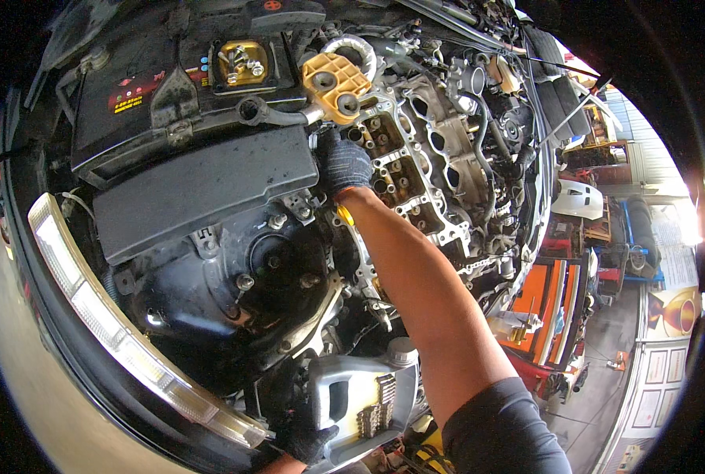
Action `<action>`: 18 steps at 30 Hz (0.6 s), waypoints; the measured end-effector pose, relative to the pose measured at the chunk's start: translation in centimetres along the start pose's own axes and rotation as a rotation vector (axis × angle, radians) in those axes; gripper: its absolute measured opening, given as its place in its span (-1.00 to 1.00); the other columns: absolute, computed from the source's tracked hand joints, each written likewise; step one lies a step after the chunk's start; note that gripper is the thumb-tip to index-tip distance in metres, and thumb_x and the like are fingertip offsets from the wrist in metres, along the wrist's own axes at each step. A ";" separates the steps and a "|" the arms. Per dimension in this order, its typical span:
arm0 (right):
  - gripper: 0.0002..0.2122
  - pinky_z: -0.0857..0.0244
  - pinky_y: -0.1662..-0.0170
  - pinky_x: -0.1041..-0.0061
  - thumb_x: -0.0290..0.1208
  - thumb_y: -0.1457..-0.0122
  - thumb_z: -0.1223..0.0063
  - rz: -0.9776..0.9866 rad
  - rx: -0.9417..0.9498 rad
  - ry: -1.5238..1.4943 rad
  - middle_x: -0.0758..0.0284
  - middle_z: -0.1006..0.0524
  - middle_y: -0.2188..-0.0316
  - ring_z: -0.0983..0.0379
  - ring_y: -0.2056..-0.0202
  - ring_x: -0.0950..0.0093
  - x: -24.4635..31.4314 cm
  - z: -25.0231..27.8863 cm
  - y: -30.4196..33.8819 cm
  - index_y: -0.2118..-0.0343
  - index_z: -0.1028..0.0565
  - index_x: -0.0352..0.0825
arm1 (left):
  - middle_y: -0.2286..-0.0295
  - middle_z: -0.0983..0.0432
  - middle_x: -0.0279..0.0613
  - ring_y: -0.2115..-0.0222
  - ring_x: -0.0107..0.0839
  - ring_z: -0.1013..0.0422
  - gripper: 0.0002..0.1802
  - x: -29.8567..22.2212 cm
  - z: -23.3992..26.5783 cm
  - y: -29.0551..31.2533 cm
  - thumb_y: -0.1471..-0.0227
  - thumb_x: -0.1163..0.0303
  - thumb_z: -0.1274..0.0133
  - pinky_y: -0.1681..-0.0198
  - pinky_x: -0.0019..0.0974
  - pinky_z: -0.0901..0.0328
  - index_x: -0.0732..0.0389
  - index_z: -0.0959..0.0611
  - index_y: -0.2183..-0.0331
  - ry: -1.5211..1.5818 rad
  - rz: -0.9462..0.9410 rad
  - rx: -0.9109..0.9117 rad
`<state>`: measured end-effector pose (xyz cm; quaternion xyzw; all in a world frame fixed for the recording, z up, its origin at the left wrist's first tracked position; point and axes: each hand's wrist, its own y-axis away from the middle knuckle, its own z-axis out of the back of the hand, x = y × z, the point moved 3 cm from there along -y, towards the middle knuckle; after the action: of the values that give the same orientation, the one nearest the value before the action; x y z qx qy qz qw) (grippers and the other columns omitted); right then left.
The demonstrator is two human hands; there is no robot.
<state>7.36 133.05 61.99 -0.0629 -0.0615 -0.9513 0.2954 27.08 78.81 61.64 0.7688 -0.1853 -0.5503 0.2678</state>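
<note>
My right hand (345, 162), in a dark knitted glove, reaches into the engine bay at the end of the bare cylinder head (400, 178), beside a black plastic box (202, 189). Its fingers are turned away, so what they touch is hidden. Low in the view my left hand (311, 439), also gloved in dark fabric, grips the edge of a grey plastic jug (408, 391) lying on its side with an opening cut in it. Several small metal parts (378, 407) sit in rows inside the jug. A yellow band shows at my right wrist.
An amber tray (244, 67) of bolts rests on the black battery cover (123, 118). Near the engine sits a tan plastic cap-like part (337, 87). A long clear headlamp (131, 332) borders the left. An orange tool cabinet (536, 304) stands beyond the car at right.
</note>
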 end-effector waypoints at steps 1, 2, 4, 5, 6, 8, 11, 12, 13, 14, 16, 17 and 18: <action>-0.66 -0.47 0.17 -0.06 -0.10 -0.18 -0.17 0.001 0.004 0.024 0.04 -0.68 0.32 -0.64 0.21 -0.05 0.0 -0.2 -0.1 0.06 -0.54 -0.15 | -0.21 -0.40 0.17 -0.19 0.12 -0.32 0.11 0.1 0.1 0.1 0.10 0.09 -0.41 -0.34 0.08 -0.09 0.24 -0.27 -0.38 -0.052 -0.012 -0.009; -0.67 -0.47 0.16 -0.05 -0.10 -0.18 -0.17 0.010 0.009 0.039 0.04 -0.68 0.31 -0.64 0.21 -0.05 0.0 -0.2 -0.2 0.05 -0.54 -0.14 | -0.21 -0.40 0.17 -0.20 0.12 -0.31 0.12 0.2 0.1 0.3 0.10 0.08 -0.41 -0.35 0.08 -0.09 0.25 -0.26 -0.38 -0.102 -0.022 -0.016; -0.67 -0.47 0.15 -0.04 -0.10 -0.18 -0.17 0.029 0.046 0.080 0.05 -0.68 0.30 -0.64 0.21 -0.04 0.0 -0.3 -0.2 0.05 -0.53 -0.12 | -0.22 -0.39 0.16 -0.22 0.11 -0.29 0.13 0.5 -0.1 0.4 0.10 0.07 -0.41 -0.36 0.07 -0.06 0.25 -0.26 -0.39 -0.142 -0.034 -0.038; -0.70 -0.47 0.15 -0.03 -0.12 -0.19 -0.16 0.035 0.019 0.058 0.07 -0.68 0.27 -0.65 0.20 -0.02 0.0 -0.2 -0.1 0.06 -0.55 -0.10 | -0.23 -0.38 0.16 -0.24 0.10 -0.28 0.13 0.7 -0.2 0.4 0.09 0.06 -0.41 -0.37 0.06 -0.05 0.25 -0.25 -0.39 -0.134 -0.035 -0.055; -0.70 -0.47 0.15 -0.03 -0.12 -0.19 -0.15 0.051 0.011 0.061 0.07 -0.68 0.27 -0.65 0.20 -0.01 0.0 -0.1 0.0 0.06 -0.55 -0.10 | -0.25 -0.36 0.16 -0.25 0.10 -0.26 0.14 0.9 -0.3 0.3 0.09 0.05 -0.41 -0.38 0.06 -0.04 0.25 -0.25 -0.39 -0.124 -0.029 -0.057; -0.71 -0.47 0.15 -0.03 -0.13 -0.20 -0.15 0.053 0.004 0.070 0.08 -0.68 0.26 -0.65 0.20 -0.01 0.1 -0.2 0.1 0.07 -0.55 -0.11 | -0.27 -0.33 0.17 -0.27 0.09 -0.23 0.15 1.4 -0.4 0.3 0.08 0.03 -0.40 -0.39 0.05 -0.02 0.25 -0.23 -0.40 -0.103 -0.007 -0.043; -0.71 -0.49 0.16 -0.03 -0.13 -0.20 -0.14 0.089 -0.043 0.129 0.10 -0.68 0.25 -0.65 0.21 0.01 0.3 -0.3 0.1 0.08 -0.58 -0.14 | -0.30 -0.28 0.19 -0.31 0.08 -0.19 0.17 2.2 -0.6 0.5 0.07 0.01 -0.39 -0.41 0.04 0.00 0.26 -0.20 -0.41 -0.069 0.048 0.008; -0.70 -0.49 0.16 -0.03 -0.13 -0.20 -0.15 0.095 -0.028 0.151 0.11 -0.68 0.25 -0.65 0.21 0.01 0.3 -0.4 0.1 0.08 -0.58 -0.15 | -0.31 -0.26 0.20 -0.32 0.08 -0.17 0.18 2.4 -0.7 0.6 0.06 0.00 -0.39 -0.41 0.04 0.01 0.26 -0.19 -0.42 -0.056 0.068 0.027; -0.70 -0.51 0.16 0.00 -0.13 -0.20 -0.14 0.105 0.012 0.183 0.11 -0.69 0.22 -0.66 0.21 0.03 0.3 -0.5 0.0 0.09 -0.60 -0.16 | -0.30 -0.27 0.19 -0.31 0.07 -0.18 0.16 2.4 -0.7 0.7 0.07 0.00 -0.39 -0.41 0.04 0.00 0.25 -0.22 -0.41 -0.102 0.012 -0.011; -0.75 -0.53 0.19 0.04 -0.19 -0.22 -0.10 0.152 -0.034 0.175 0.13 -0.70 0.24 -0.68 0.22 0.06 0.4 -0.3 0.1 0.14 -0.64 -0.16 | -0.29 -0.28 0.19 -0.31 0.06 -0.19 0.15 2.3 -0.7 0.5 0.07 0.00 -0.40 -0.40 0.04 -0.01 0.25 -0.24 -0.40 -0.146 -0.051 -0.052; -0.78 -0.57 0.24 0.13 -0.30 -0.26 -0.03 0.179 -0.075 0.188 0.16 -0.72 0.26 -0.70 0.25 0.13 0.3 0.0 0.3 0.25 -0.72 -0.17 | -0.28 -0.30 0.18 -0.30 0.05 -0.20 0.14 2.2 -0.7 0.3 0.08 0.01 -0.40 -0.39 0.04 -0.03 0.25 -0.26 -0.39 -0.170 -0.102 -0.083; -0.77 -0.57 0.25 0.13 -0.30 -0.25 -0.03 0.153 0.007 0.270 0.14 -0.72 0.26 -0.71 0.24 0.12 0.3 -0.1 0.1 0.30 -0.75 -0.19 | -0.28 -0.31 0.18 -0.29 0.05 -0.20 0.13 2.1 -0.6 0.3 0.09 0.02 -0.41 -0.39 0.04 -0.03 0.25 -0.27 -0.38 -0.169 -0.106 -0.082; -0.77 -0.56 0.25 0.12 -0.29 -0.24 -0.04 0.164 0.012 0.259 0.14 -0.72 0.26 -0.71 0.23 0.13 0.4 0.1 0.1 0.29 -0.75 -0.19 | -0.27 -0.31 0.17 -0.29 0.05 -0.21 0.12 2.0 -0.5 0.2 0.10 0.03 -0.41 -0.38 0.04 -0.03 0.25 -0.28 -0.38 -0.163 -0.102 -0.076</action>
<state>7.06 132.78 62.13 0.0572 -0.0230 -0.9238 0.3779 28.19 77.61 60.34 0.7190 -0.1460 -0.6308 0.2526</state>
